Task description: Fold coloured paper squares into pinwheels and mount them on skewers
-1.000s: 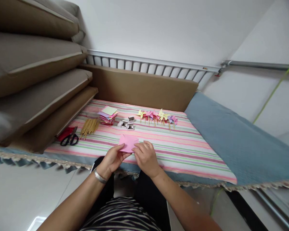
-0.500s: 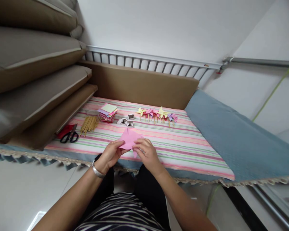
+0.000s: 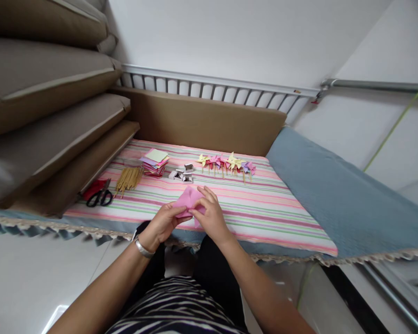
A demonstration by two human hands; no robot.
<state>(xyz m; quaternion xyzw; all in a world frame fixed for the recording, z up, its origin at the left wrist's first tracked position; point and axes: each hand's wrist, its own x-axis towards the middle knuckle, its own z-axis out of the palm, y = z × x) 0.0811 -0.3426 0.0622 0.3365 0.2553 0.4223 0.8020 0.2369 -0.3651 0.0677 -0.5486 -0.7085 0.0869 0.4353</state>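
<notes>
Between my hands, above the front of the striped cloth, is a pink paper piece (image 3: 187,196), partly covered by my fingers. My left hand (image 3: 164,221) grips its left edge, thumb on top and fingers beneath. With thumb and forefinger, my right hand (image 3: 209,214) pinches the paper near its middle, where a flap curls inward. Beyond the hands lie small open boxes (image 3: 182,174), their contents too small to make out. A stack of coloured paper squares (image 3: 155,162) is to their left, and several paper pinwheels (image 3: 226,162) on sticks lie to the right.
Thin wooden sticks (image 3: 128,180) are heaped at the left, beside black-handled scissors (image 3: 99,196) and a red item (image 3: 93,188). Tall stacked cushions (image 3: 55,111) border the left side. A brown panel (image 3: 202,118) stands along the back. Blue fabric (image 3: 341,195) covers the right.
My right hand has moved from the paper's right edge inward and bends a flap toward the centre. My left hand keeps its grip. The view has shifted slightly.
</notes>
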